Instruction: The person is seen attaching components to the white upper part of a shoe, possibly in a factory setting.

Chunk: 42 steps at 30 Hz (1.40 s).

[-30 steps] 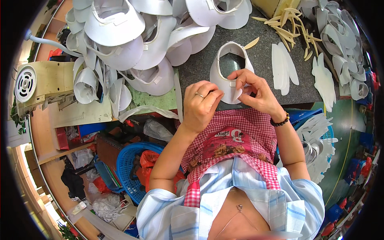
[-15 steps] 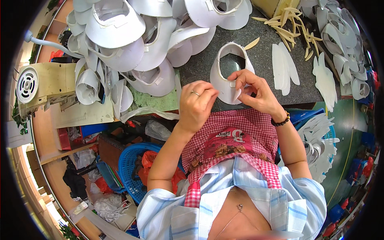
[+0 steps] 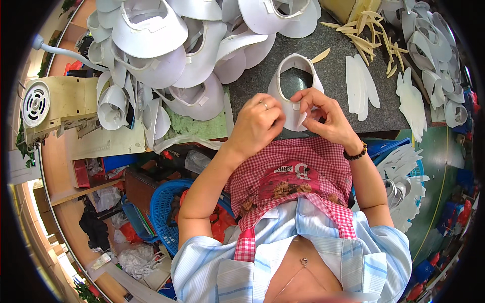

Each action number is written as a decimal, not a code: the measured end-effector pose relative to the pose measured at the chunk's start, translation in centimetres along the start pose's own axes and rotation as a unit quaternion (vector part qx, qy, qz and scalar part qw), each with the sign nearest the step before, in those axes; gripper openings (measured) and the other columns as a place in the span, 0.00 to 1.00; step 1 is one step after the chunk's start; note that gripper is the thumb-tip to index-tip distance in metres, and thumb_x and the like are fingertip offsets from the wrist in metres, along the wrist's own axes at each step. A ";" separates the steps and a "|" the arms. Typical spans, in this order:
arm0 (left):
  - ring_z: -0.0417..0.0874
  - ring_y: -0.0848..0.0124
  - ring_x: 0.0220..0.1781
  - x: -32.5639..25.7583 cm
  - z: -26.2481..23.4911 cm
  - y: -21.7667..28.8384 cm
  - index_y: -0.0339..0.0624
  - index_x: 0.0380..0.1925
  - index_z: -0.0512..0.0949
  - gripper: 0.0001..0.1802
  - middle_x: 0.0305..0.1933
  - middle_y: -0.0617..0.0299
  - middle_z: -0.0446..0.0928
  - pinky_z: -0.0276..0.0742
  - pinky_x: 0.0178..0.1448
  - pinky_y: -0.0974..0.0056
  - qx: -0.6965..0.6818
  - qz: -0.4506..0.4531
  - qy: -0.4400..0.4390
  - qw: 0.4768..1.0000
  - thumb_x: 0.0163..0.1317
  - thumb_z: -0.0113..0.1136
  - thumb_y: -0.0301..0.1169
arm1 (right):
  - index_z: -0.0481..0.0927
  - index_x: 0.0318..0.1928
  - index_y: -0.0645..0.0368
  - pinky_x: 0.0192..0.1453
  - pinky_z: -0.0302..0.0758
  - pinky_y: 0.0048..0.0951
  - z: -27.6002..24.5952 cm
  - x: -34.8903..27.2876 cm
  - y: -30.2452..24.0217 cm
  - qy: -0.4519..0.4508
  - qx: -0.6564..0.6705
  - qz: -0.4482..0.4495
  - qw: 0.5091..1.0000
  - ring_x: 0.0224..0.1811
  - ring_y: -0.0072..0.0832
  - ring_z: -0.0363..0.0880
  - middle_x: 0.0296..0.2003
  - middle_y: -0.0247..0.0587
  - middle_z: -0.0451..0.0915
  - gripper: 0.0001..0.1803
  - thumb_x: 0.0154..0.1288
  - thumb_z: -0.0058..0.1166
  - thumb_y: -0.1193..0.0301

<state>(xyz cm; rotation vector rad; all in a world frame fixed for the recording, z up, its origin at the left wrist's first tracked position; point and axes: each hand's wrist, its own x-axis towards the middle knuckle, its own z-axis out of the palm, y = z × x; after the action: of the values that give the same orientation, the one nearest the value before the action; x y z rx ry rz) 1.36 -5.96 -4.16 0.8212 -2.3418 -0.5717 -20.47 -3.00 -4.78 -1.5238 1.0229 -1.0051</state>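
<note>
In front of me a white sun visor (image 3: 291, 119) lies on the dark speckled tabletop (image 3: 328, 83), its open band ring toward the far side and its brim toward me. My right hand (image 3: 328, 118) pinches the brim's right part near a small white tab, thumb below and fingers above. At the brim's left edge is my left hand (image 3: 256, 121), fingers curled together; whatever they hold, if anything, is hidden. One cream crescent strip (image 3: 321, 55) rests just beyond the visor's band.
White visors (image 3: 149, 35) are heaped at the far left, with more visors (image 3: 429, 55) far right. Cream strips (image 3: 365, 38) and flat white pieces (image 3: 359, 91) lie to the right. A beige machine (image 3: 65, 103) stands left. Below the table edge sits a blue basket (image 3: 164, 207).
My left hand has moved right and closer to the visor, its fingers curling in more. My right hand keeps its pinch on the brim, almost in the same place.
</note>
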 end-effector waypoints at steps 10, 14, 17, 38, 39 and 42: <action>0.80 0.62 0.43 -1.1 0.9 0.2 0.39 0.28 0.85 0.07 0.36 0.61 0.80 0.76 0.46 0.61 -0.016 -0.058 0.085 0.995 0.46 0.70 0.21 | 0.75 0.36 0.59 0.36 0.72 0.18 0.2 0.1 -0.1 -0.001 0.010 0.010 1.000 0.35 0.14 0.72 0.49 0.37 0.77 0.08 0.54 0.56 0.79; 0.80 0.62 0.42 -0.9 1.3 0.7 0.39 0.28 0.84 0.07 0.36 0.62 0.80 0.76 0.46 0.60 0.026 -0.039 0.095 0.994 0.46 0.70 0.22 | 0.75 0.37 0.58 0.36 0.72 0.18 0.1 0.0 -0.1 -0.002 0.009 0.013 1.000 0.35 0.14 0.72 0.49 0.36 0.77 0.09 0.54 0.56 0.79; 0.80 0.61 0.41 -0.8 1.4 1.0 0.39 0.28 0.83 0.07 0.35 0.61 0.80 0.77 0.46 0.60 0.077 -0.026 0.086 0.993 0.46 0.70 0.22 | 0.75 0.37 0.58 0.37 0.72 0.18 0.1 -0.1 -0.2 0.001 0.001 0.017 1.000 0.35 0.14 0.72 0.49 0.36 0.77 0.09 0.54 0.55 0.79; 0.80 0.57 0.42 -1.7 0.1 0.9 0.37 0.28 0.79 0.05 0.41 0.55 0.78 0.76 0.46 0.58 -0.022 -0.113 0.097 0.989 0.50 0.65 0.20 | 0.75 0.39 0.59 0.37 0.73 0.20 0.2 0.1 -0.1 -0.003 0.010 0.015 1.000 0.33 0.15 0.73 0.49 0.37 0.77 0.12 0.52 0.58 0.77; 0.80 0.58 0.42 -2.4 -0.7 1.2 0.35 0.35 0.76 0.07 0.42 0.53 0.77 0.75 0.46 0.59 -0.026 -0.105 0.093 0.990 0.55 0.61 0.20 | 0.75 0.39 0.59 0.37 0.73 0.20 0.3 0.2 -0.3 -0.004 0.011 0.014 1.000 0.33 0.15 0.73 0.49 0.37 0.77 0.12 0.52 0.58 0.77; 0.80 0.60 0.42 -5.2 -1.3 2.4 0.34 0.40 0.71 0.07 0.44 0.50 0.75 0.74 0.45 0.60 -0.071 -0.161 0.087 0.981 0.62 0.55 0.23 | 0.76 0.40 0.58 0.36 0.73 0.21 0.4 0.3 -0.9 0.015 -0.043 0.026 0.999 0.31 0.16 0.74 0.48 0.38 0.78 0.13 0.51 0.60 0.76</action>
<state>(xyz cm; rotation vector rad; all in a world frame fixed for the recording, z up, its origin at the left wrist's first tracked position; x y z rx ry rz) 4.53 -0.97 -3.85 1.1444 -1.9982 -0.7601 -19.87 -3.03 -3.93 -1.5482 1.1345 -0.9613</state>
